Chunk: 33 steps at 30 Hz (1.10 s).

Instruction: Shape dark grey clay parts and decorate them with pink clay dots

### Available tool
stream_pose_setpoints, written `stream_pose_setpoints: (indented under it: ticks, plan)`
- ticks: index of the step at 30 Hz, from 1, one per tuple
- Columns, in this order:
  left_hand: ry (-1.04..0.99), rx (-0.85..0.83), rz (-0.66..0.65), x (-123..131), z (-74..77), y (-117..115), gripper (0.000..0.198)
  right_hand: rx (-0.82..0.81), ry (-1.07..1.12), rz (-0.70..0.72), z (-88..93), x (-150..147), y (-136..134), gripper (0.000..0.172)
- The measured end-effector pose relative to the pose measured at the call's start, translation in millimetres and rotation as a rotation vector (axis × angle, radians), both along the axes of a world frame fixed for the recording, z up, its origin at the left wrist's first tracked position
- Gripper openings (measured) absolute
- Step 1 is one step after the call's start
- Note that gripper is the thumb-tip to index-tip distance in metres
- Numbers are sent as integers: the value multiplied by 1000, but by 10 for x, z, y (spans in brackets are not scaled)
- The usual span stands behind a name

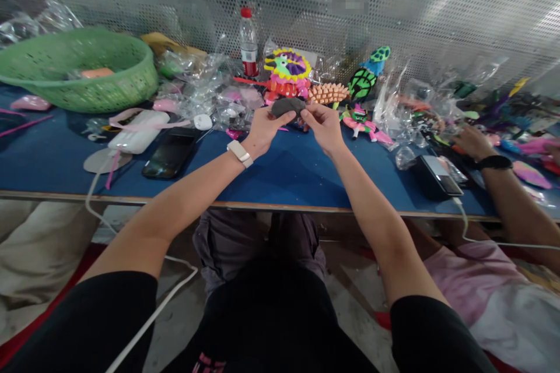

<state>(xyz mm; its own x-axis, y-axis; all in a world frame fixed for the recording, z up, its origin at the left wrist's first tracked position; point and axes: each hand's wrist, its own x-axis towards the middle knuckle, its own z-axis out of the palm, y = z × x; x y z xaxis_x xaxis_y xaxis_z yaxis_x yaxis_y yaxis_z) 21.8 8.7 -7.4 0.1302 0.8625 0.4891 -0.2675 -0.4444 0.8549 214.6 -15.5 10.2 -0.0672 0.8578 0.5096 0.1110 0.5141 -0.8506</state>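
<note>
My left hand (262, 128) and my right hand (322, 123) are raised over the blue table (289, 169), both pinching a dark grey lump of soft material (286, 106) between them. The left fingers grip its left end, the right fingers its right end. A pale watch sits on my left wrist. Just behind the lump lie colourful toy figures: a yellow, purple and green one (287, 67), an orange spiky one (328, 93) and a green turtle-like one (363, 83).
A green mesh basket (126, 78) stands at back left, a water bottle (248, 42) at the back. A black phone (168, 154), a white case (137, 131) and clear bags lie left. On the right, another person's arm with a black watch (493, 162) reaches beside a dark box (437, 178).
</note>
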Motion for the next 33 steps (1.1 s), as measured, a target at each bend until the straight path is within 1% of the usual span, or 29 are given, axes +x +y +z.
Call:
stream_pose_setpoints:
  ticks: [3,6,14,17,21,24,29,33]
  plan:
    - [1,-20,-7,-10,-9,-3,66,25,16,-2,4,7,-6,75]
    - [-2,-27,8,-16,-33,19,64,15,20,-25,-7,3,-9,73]
    - [10,-19,42,-7,-102,95,56,5,7,-44,-35,-3,-4,55]
    - [15,-12,47,-9,-97,90,60,9,15,-53,-16,-7,-18,55]
    - [5,-14,62,-14,-79,85,66,18,17,-3,0,-13,-44,61]
    - [-1,-22,61,-17,-80,96,69,-11,-11,18,1,-20,-55,64]
    - [34,-17,61,-7,-99,114,69,-40,-12,20,-2,-16,-38,60]
    - [32,-75,64,-66,-60,184,82,-10,-44,-6,2,58,0,56]
